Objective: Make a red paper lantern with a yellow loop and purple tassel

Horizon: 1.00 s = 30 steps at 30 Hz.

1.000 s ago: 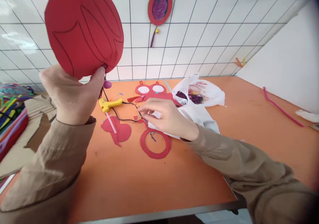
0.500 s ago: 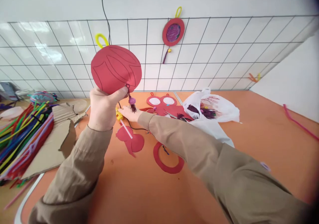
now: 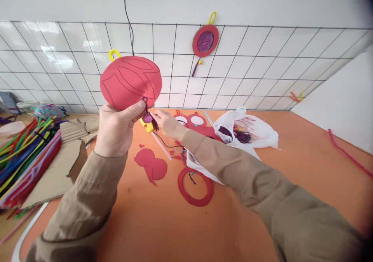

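Observation:
My left hand point(image 3: 115, 128) pinches the lower edge of a red paper disc point(image 3: 131, 79), holding it upright above the table. The disc bears drawn curved lines, and a yellow loop point(image 3: 114, 54) sticks up at its top. Near my thumb hangs a dark tassel point(image 3: 155, 124) with a purple bead point(image 3: 147, 117). Behind the tassel, my right hand point(image 3: 169, 123) is closed on a yellow hot glue gun point(image 3: 148, 126), partly hidden. A pale glue stick point(image 3: 161, 145) extends from the gun toward me.
Red paper scraps point(image 3: 151, 163) and a red ring point(image 3: 182, 190) lie on the orange table point(image 3: 151, 223). A white plastic bag point(image 3: 264, 132) sits to the right. Pipe cleaners point(image 3: 29, 157) and cardboard point(image 3: 58, 172) are at left. A finished red pendant point(image 3: 205, 40) hangs on the wall grid.
My right hand has moved right with the glue gun, so the glue stick no longer crosses the red scraps. The held disc appears slightly further left and tilted.

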{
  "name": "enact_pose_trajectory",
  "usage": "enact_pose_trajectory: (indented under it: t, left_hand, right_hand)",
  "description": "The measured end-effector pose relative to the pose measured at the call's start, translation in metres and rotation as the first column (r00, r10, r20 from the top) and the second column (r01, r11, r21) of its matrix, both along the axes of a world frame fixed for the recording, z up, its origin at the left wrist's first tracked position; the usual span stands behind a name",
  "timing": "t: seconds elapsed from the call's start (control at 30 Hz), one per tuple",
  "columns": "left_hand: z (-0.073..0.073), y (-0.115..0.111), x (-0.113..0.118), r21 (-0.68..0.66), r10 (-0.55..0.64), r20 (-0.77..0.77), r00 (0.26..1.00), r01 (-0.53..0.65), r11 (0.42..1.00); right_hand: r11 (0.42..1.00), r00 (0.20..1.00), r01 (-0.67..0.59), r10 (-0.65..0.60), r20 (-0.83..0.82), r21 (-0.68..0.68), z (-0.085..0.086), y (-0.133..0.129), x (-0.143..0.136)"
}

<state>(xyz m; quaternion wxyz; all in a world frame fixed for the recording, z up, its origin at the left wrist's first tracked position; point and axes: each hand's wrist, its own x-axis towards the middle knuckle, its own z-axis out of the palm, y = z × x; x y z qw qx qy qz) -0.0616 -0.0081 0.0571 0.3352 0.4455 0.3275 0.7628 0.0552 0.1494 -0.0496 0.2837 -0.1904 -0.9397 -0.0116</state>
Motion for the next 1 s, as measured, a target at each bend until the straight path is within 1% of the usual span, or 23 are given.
enact_pose_trajectory:
  t: [0.1, 0.17, 0.23, 0.3, 0.37, 0.43, 0.47, 0.53, 0.63, 0.67, 0.7, 0.8, 0.9, 1.0]
  left_hand:
    - [0.007, -0.002, -0.001, 0.076, 0.130, 0.031, 0.991, -0.132, 0.988]
    - [0.010, -0.001, -0.003, 0.151, 0.223, 0.070, 0.972, -0.231, 0.961]
    - [0.010, 0.002, -0.004, 0.192, 0.294, 0.084, 0.952, -0.305, 0.933]
    - [0.007, 0.007, -0.004, 0.167, 0.311, 0.070, 0.948, -0.319, 0.933]
    - [0.000, 0.012, -0.002, 0.097, 0.268, 0.065, 0.961, -0.274, 0.957]
    - [-0.007, 0.015, 0.002, 0.016, 0.188, 0.080, 0.979, -0.190, 0.982]
    - [-0.011, 0.016, 0.006, -0.028, 0.144, 0.092, 0.985, -0.142, 0.989]
    - [-0.019, 0.017, 0.013, -0.109, 0.054, 0.114, 0.992, -0.041, 0.993]
    - [-0.028, 0.015, 0.025, -0.181, -0.081, 0.141, 0.987, 0.106, 0.978]
    - [-0.031, 0.014, 0.028, -0.197, -0.118, 0.147, 0.982, 0.146, 0.970]
    - [-0.033, 0.013, 0.031, -0.215, -0.145, 0.152, 0.978, 0.176, 0.961]
    - [-0.037, 0.009, 0.038, -0.269, -0.187, 0.160, 0.969, 0.225, 0.936]
    - [-0.039, 0.006, 0.042, -0.303, -0.228, 0.153, 0.962, 0.265, 0.915]
    - [-0.039, 0.004, 0.045, -0.319, -0.252, 0.160, 0.954, 0.292, 0.902]
  right_hand:
    - [0.999, 0.997, 0.046, -0.046, -0.069, 0.002, 0.011, 0.000, 0.034]
    - [0.997, 0.988, 0.072, -0.072, -0.136, -0.006, 0.017, -0.007, 0.056]
    - [0.996, 0.973, 0.088, -0.091, -0.214, -0.024, 0.024, -0.021, 0.078]
    - [0.992, 0.930, 0.063, -0.098, -0.353, -0.109, 0.030, -0.039, 0.098]
    - [0.978, 0.897, 0.016, -0.106, -0.429, -0.208, 0.033, -0.059, 0.114]
    - [0.935, 0.864, 0.002, -0.180, -0.470, -0.354, 0.035, -0.078, 0.127]
    - [0.921, 0.858, 0.003, -0.203, -0.473, -0.390, 0.035, -0.086, 0.132]
    - [0.888, 0.850, -0.022, -0.225, -0.477, -0.459, 0.034, -0.101, 0.140]
    - [0.815, 0.838, -0.128, -0.216, -0.501, -0.566, 0.035, -0.120, 0.148]
    - [0.811, 0.831, -0.145, -0.211, -0.514, -0.567, 0.035, -0.125, 0.150]
    - [0.823, 0.825, -0.138, -0.212, -0.524, -0.551, 0.036, -0.130, 0.151]
    - [0.875, 0.814, -0.035, -0.255, -0.522, -0.483, 0.038, -0.141, 0.154]
    - [0.895, 0.829, 0.047, -0.282, -0.483, -0.443, 0.039, -0.147, 0.155]
    - [0.904, 0.840, 0.021, -0.248, -0.483, -0.427, 0.041, -0.148, 0.155]
